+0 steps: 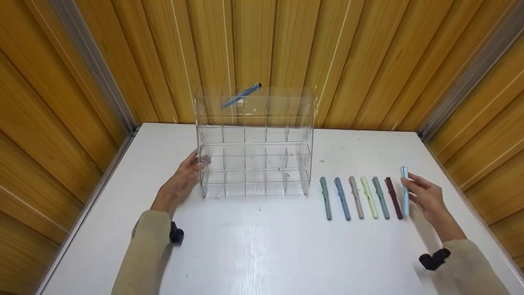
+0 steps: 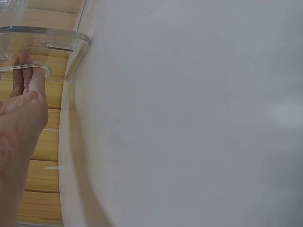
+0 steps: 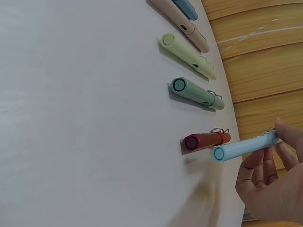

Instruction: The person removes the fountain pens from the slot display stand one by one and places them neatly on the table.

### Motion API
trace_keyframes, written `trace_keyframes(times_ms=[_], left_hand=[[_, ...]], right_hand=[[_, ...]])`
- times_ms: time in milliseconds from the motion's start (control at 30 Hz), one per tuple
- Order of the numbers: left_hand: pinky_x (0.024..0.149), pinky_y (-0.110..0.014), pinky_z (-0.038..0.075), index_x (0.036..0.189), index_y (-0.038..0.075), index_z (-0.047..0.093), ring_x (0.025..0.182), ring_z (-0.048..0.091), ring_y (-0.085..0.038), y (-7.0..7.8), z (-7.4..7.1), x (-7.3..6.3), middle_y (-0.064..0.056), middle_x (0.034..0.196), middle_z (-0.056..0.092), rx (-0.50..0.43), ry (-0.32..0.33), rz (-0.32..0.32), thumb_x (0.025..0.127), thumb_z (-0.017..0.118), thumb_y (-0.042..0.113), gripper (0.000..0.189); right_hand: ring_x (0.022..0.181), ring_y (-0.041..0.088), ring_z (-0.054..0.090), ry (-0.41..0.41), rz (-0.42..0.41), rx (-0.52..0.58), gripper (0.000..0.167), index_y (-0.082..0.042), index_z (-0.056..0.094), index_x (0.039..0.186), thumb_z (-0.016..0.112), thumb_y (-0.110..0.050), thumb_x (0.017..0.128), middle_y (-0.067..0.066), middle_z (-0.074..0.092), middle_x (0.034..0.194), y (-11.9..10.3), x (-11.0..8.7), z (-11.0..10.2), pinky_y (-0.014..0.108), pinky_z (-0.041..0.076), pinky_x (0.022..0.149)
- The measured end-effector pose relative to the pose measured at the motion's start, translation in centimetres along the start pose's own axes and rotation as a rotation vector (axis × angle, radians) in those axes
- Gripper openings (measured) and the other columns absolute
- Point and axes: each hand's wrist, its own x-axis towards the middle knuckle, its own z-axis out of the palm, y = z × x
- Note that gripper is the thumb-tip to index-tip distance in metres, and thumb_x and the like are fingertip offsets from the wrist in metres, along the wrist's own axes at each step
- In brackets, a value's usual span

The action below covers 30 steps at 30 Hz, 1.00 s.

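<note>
My right hand [image 1: 428,196] pinches a light blue pen [image 1: 405,192] by its clip end, just right of a row of pens. In the right wrist view the pen [image 3: 244,147] tilts, its round end near the dark red pen [image 3: 207,140]. My left hand [image 1: 180,180] rests against the left side of a clear acrylic display rack [image 1: 256,170]. Seen from the left wrist, the fingers [image 2: 34,78] lie fairly straight behind the clear plastic. A blue pen [image 1: 241,95] lies slanted on the rack's top tier; the lower divided compartments show no pens.
Several pens lie side by side on the white table [image 1: 254,254], among them a yellow-green pen [image 1: 369,197], a grey-beige pen [image 1: 356,197] and a blue pen [image 1: 342,198]. Wood-patterned walls [image 1: 254,45] enclose the back and both sides.
</note>
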Motion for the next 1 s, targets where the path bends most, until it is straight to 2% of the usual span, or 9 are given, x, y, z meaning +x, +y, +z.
trace_keyframes(times_ms=[133, 267, 467, 600, 767, 867, 1000], left_hand=[[0.129, -0.057, -0.003, 0.165, 0.032, 0.013, 0.161, 0.005, -0.026, -0.1, 0.1, 0.1, -0.002, 0.171, 0.021, -0.009, -0.005, -0.006, 0.099, 0.065, 0.024, 0.084], [0.13, -0.056, -0.003, 0.165, 0.033, 0.015, 0.161, 0.006, -0.025, -0.4, 0.1, 0.2, -0.003, 0.17, 0.023, -0.014, 0.003, -0.009, 0.099, 0.065, 0.022, 0.083], [0.128, -0.059, -0.005, 0.165, 0.031, 0.016, 0.16, 0.01, -0.025, -0.3, 0.1, 0.1, -0.003, 0.169, 0.027, -0.005, -0.014, 0.016, 0.101, 0.063, 0.022, 0.08], [0.126, -0.063, -0.009, 0.165, 0.029, 0.016, 0.16, 0.011, -0.026, -0.1, 0.1, 0.2, -0.005, 0.167, 0.03, 0.014, -0.032, 0.033, 0.101, 0.063, 0.023, 0.08], [0.128, -0.061, -0.006, 0.165, 0.031, 0.017, 0.16, 0.012, -0.025, 0.0, 0.0, 0.4, -0.004, 0.166, 0.032, 0.008, -0.009, 0.028, 0.099, 0.065, 0.024, 0.081], [0.128, -0.059, -0.006, 0.165, 0.031, 0.016, 0.16, 0.012, -0.025, 0.0, 0.0, 0.3, -0.003, 0.167, 0.031, -0.003, -0.003, 0.022, 0.099, 0.066, 0.024, 0.083], [0.128, -0.059, -0.006, 0.165, 0.03, 0.015, 0.16, 0.014, -0.025, -0.1, 0.0, 0.2, -0.005, 0.167, 0.031, -0.019, -0.004, 0.021, 0.098, 0.066, 0.023, 0.084]], right_hand=[[0.087, -0.003, 0.065, 0.022, 0.015, -0.06, 0.028, -0.032, 0.072, 0.122, 0.075, -0.031, 0.093, -0.023, 0.067, 0.093, 0.5, 0.0, -0.6, 0.012, 0.057, 0.074], [0.084, -0.004, 0.063, 0.062, 0.006, -0.171, 0.038, -0.032, 0.064, 0.132, 0.073, -0.034, 0.095, -0.022, 0.062, 0.091, 1.0, 0.2, -0.9, 0.012, 0.057, 0.074], [0.081, -0.003, 0.059, 0.115, -0.006, -0.284, 0.031, -0.033, 0.063, 0.123, 0.073, -0.038, 0.094, -0.026, 0.06, 0.087, 1.5, 0.7, -1.1, 0.013, 0.055, 0.073], [0.081, -0.001, 0.059, 0.128, -0.014, -0.309, 0.036, -0.028, 0.065, 0.128, 0.073, -0.038, 0.094, -0.027, 0.06, 0.086, 1.5, 0.9, -1.0, 0.015, 0.055, 0.073], [0.08, 0.0, 0.059, 0.142, -0.019, -0.347, 0.051, -0.018, 0.061, 0.14, 0.072, -0.038, 0.095, -0.027, 0.06, 0.086, 1.4, 1.3, -0.7, 0.016, 0.056, 0.072], [0.079, 0.001, 0.058, 0.157, -0.028, -0.416, 0.06, -0.009, 0.056, 0.145, 0.071, -0.039, 0.095, -0.027, 0.058, 0.084, 1.4, 1.6, -0.5, 0.016, 0.056, 0.071], [0.081, 0.003, 0.056, 0.168, -0.071, -0.564, 0.064, 0.0, 0.051, 0.146, 0.068, -0.038, 0.098, -0.027, 0.056, 0.084, 1.5, 2.0, -0.3, 0.015, 0.055, 0.069]])
